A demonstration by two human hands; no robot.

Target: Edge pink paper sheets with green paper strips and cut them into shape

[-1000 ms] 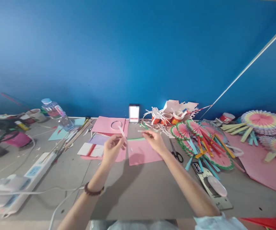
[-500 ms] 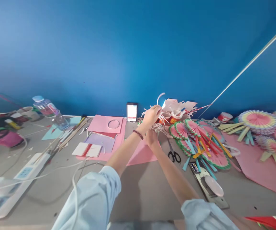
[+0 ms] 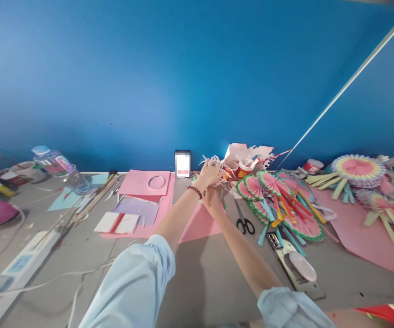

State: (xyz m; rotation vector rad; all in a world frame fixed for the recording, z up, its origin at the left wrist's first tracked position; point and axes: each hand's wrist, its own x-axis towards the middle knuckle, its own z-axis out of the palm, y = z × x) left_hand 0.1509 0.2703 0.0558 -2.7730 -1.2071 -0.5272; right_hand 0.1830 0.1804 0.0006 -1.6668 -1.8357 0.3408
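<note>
My left hand, with a beaded bracelet at the wrist, reaches over a pile of thin white paper strips near the wall. Its fingers are spread over the strips. Just below it is my right hand, above the top of a pink paper sheet; its fingers are mostly hidden behind my left hand, and what they touch cannot be made out. Right beside the hands stand two red cups, one with strips in it. Black-handled scissors lie to the right of the pink sheet.
An upright phone leans at the wall. Pink papers with a ring lie left. Folded paper fans and another phone are right. A bottle, sticks and a power strip stand or lie far left.
My left hand has come down and slightly left onto the strips, and the curled white strip that rose above it no longer shows there. The view has shifted slightly.
</note>
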